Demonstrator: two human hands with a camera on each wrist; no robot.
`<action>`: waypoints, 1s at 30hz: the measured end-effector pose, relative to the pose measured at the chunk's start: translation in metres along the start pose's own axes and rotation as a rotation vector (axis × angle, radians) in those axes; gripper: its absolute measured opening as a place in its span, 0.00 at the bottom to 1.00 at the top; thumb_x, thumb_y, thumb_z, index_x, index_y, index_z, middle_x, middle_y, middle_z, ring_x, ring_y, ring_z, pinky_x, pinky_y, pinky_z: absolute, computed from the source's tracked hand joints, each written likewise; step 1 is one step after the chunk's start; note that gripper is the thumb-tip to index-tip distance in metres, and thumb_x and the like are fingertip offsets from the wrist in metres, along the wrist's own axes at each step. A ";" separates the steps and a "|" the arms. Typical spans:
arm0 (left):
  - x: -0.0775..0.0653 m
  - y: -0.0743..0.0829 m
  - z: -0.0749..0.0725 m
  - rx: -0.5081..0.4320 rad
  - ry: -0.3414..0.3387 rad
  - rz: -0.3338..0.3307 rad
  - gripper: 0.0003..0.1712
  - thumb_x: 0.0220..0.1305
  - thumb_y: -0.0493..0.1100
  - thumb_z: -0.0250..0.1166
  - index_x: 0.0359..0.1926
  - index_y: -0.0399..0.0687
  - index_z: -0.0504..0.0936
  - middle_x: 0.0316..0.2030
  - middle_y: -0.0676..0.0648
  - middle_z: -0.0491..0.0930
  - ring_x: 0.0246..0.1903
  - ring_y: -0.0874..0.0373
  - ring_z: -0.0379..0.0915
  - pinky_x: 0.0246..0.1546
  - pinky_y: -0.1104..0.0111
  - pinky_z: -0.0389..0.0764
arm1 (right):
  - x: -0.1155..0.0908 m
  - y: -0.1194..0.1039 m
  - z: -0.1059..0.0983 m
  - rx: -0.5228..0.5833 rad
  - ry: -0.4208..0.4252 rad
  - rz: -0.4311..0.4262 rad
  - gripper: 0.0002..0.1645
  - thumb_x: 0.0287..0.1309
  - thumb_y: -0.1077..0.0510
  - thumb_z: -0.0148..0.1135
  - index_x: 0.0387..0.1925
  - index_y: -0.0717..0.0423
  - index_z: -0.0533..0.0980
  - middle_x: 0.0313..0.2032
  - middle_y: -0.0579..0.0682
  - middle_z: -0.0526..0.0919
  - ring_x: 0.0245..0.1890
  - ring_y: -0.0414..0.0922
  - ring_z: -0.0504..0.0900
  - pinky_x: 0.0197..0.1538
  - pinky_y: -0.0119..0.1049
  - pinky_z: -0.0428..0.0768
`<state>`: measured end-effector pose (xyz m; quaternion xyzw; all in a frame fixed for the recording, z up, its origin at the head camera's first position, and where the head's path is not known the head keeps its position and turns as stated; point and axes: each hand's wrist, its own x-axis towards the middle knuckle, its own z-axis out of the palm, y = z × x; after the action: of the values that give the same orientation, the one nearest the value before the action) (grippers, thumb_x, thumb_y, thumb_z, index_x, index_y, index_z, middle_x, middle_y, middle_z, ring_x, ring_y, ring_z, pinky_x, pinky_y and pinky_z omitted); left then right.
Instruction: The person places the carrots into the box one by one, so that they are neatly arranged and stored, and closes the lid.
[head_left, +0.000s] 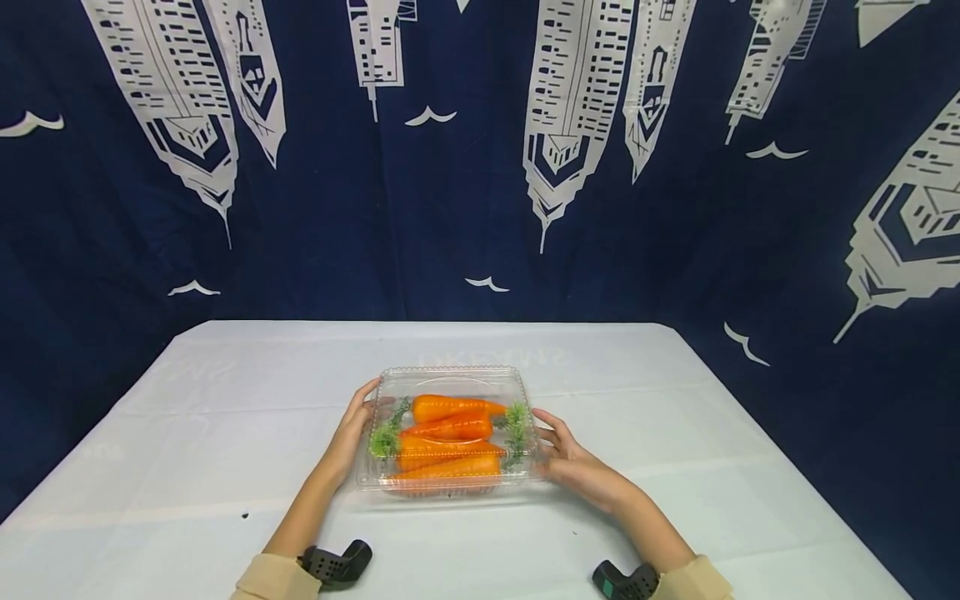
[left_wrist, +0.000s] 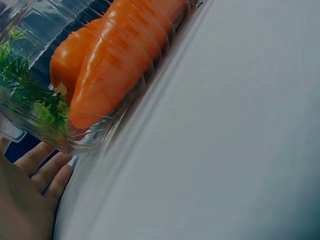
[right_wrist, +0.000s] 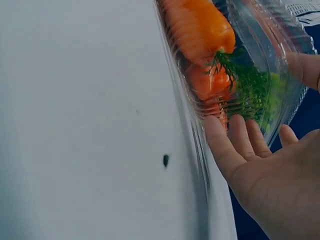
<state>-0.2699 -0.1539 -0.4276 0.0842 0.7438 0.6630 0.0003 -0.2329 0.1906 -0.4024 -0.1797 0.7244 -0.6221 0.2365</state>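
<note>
A clear plastic clamshell box with several orange carrots and green leafy tops inside sits low over the white table, between both hands. My left hand lies along its left side, fingers extended and spread. In the left wrist view, those fingertips reach the box's lower corner; the thumb is out of sight. On the opposite side, my right hand touches the box with fairly straight fingers. The right wrist view shows its fingertips against the ribbed wall and the thumb at the upper rim.
The white tablecloth spreads around the box. Small dark specks lie on it, one at the left. A dark blue curtain with white building prints hangs behind the table. Both wrists wear black straps.
</note>
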 end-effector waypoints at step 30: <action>-0.043 0.027 -0.009 -0.250 0.004 -0.240 0.23 0.66 0.45 0.48 0.57 0.36 0.58 0.38 0.55 0.69 0.37 0.66 0.68 0.42 0.74 0.74 | -0.012 -0.004 0.010 0.063 0.020 -0.024 0.46 0.60 0.61 0.51 0.68 0.46 0.34 0.29 0.43 0.76 0.33 0.38 0.76 0.40 0.30 0.79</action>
<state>-0.2247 -0.1653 -0.4048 -0.0071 0.6602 0.7458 0.0885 -0.2172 0.1881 -0.3982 -0.1746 0.7045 -0.6492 0.2276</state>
